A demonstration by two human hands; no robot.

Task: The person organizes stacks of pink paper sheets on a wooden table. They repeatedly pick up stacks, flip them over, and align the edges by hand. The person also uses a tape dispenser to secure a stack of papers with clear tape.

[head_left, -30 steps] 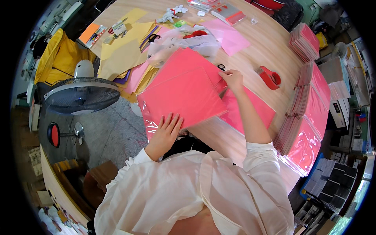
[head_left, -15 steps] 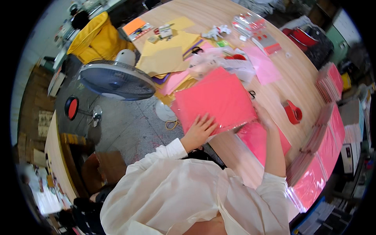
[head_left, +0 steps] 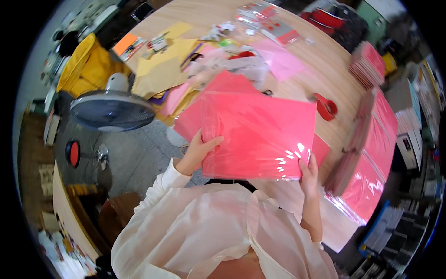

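Observation:
A flat pink packet in a clear plastic sleeve (head_left: 260,135) is held up in front of me, its plastic shining at the lower right. At its left edge my left hand (head_left: 200,149) grips it, thumb on top. My right hand (head_left: 309,174) pinches the lower right corner. Behind the packet lies more pink sheet material (head_left: 230,83), partly covered by it. Another pink piece (head_left: 321,149) shows on the table past the right edge.
A red tape dispenser (head_left: 326,107) stands right of the packet. Stacks of pink packets (head_left: 367,156) line the table's right side. Yellow envelopes (head_left: 162,65) and crumpled plastic (head_left: 227,69) lie farther back. A fan (head_left: 111,111) stands at the left, near a yellow bag (head_left: 86,65).
My left hand has moved off the top of the pink pile to a packet's left edge. Both hands now hold that packet up in front of the pile. The whole view has shifted.

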